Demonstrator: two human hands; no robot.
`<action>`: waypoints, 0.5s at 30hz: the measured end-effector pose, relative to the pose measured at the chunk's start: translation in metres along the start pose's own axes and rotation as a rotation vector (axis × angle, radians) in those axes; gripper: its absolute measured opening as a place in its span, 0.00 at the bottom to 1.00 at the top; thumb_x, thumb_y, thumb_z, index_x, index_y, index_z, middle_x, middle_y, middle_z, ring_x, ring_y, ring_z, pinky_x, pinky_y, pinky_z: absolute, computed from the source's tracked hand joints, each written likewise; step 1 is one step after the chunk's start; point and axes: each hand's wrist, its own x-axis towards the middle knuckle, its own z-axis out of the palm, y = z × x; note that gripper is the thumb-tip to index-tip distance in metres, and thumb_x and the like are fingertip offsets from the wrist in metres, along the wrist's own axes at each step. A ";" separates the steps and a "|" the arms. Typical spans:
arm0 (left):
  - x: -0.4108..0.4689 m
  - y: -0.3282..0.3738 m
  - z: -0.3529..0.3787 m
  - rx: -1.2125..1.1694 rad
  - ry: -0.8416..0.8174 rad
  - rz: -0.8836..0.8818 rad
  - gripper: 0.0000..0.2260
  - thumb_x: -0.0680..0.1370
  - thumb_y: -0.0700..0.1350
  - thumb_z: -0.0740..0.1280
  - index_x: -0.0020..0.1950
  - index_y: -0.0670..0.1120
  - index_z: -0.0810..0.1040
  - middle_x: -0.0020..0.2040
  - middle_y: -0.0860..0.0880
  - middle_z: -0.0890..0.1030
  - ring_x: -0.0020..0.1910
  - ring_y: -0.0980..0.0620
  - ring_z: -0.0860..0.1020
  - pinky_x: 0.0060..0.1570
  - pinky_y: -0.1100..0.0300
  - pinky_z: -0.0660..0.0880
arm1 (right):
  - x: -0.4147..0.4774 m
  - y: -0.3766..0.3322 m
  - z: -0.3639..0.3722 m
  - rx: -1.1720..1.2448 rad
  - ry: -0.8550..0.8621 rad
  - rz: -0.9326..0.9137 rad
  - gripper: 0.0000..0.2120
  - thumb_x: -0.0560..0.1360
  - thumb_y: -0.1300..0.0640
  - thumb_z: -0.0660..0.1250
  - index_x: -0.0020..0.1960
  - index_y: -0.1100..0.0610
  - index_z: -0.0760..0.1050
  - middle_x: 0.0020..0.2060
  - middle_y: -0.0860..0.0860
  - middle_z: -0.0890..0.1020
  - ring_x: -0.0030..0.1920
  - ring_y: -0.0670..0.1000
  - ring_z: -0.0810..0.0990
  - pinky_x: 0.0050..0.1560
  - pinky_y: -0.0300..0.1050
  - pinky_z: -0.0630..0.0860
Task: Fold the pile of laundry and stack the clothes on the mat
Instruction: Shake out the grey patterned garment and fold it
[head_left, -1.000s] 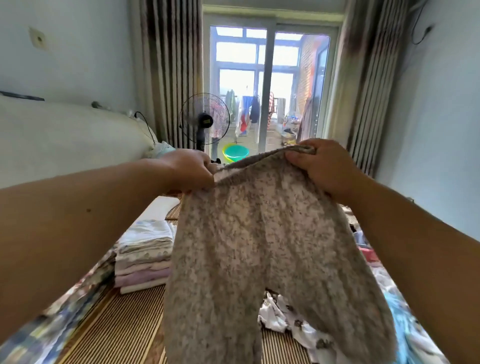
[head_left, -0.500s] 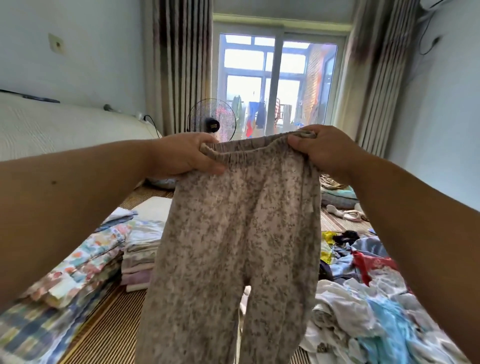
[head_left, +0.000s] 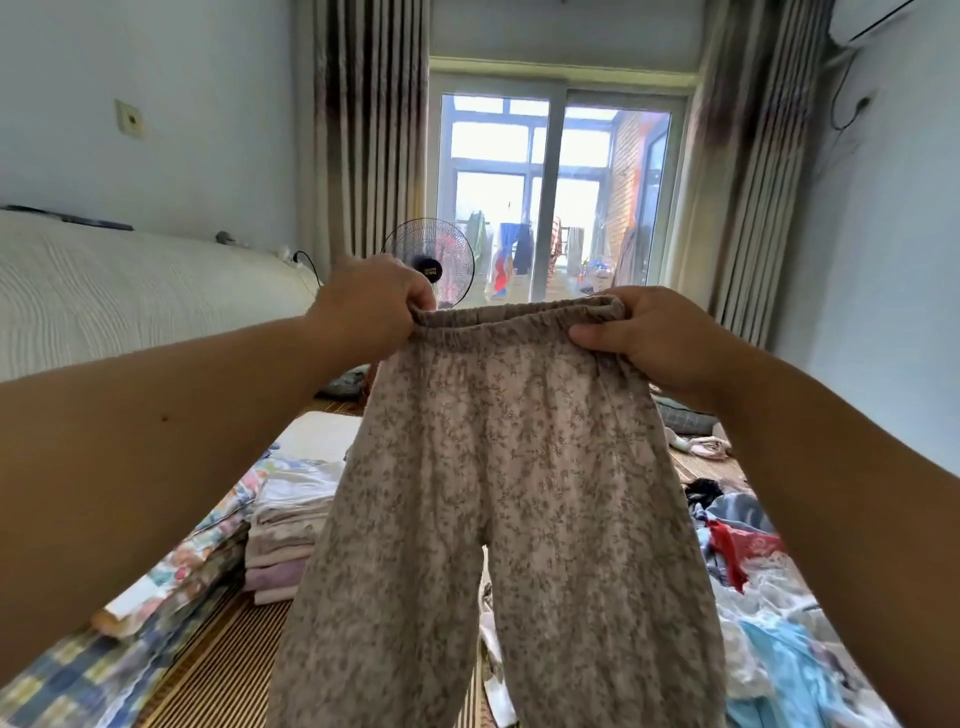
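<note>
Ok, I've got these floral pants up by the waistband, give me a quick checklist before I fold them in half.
1. Left hand grips one waistband corner: ok.
2. Right hand grips the other corner: ok.
3. Floral pants hang flat with both legs apart and untwisted: ok.
4. Leg cuffs level: cannot tell, they run below the frame.
5. Folded stack on the left stands neat, ready for another piece: ok.
6. Bare striped mat in front for laying the pants down: ok, though the loose pile lies close on the right.
</note>
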 end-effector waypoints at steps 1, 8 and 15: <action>0.002 0.000 -0.002 0.066 0.070 0.071 0.16 0.72 0.33 0.63 0.33 0.54 0.74 0.41 0.50 0.79 0.47 0.47 0.76 0.53 0.51 0.71 | -0.002 -0.002 -0.002 -0.009 -0.015 -0.036 0.04 0.73 0.62 0.72 0.47 0.57 0.82 0.44 0.54 0.85 0.46 0.52 0.84 0.54 0.51 0.80; 0.008 0.018 -0.013 -0.458 -0.239 0.036 0.15 0.74 0.27 0.65 0.36 0.46 0.75 0.57 0.46 0.82 0.60 0.54 0.78 0.55 0.57 0.78 | -0.003 -0.010 -0.003 -0.003 -0.100 -0.152 0.08 0.75 0.62 0.69 0.48 0.50 0.81 0.42 0.46 0.84 0.45 0.45 0.82 0.47 0.37 0.76; 0.007 0.036 0.001 -0.761 -0.462 0.017 0.18 0.74 0.24 0.57 0.32 0.43 0.71 0.28 0.56 0.76 0.29 0.60 0.74 0.33 0.66 0.72 | 0.005 0.008 0.024 0.235 -0.257 -0.115 0.11 0.74 0.66 0.68 0.43 0.50 0.82 0.39 0.46 0.84 0.43 0.45 0.83 0.45 0.40 0.79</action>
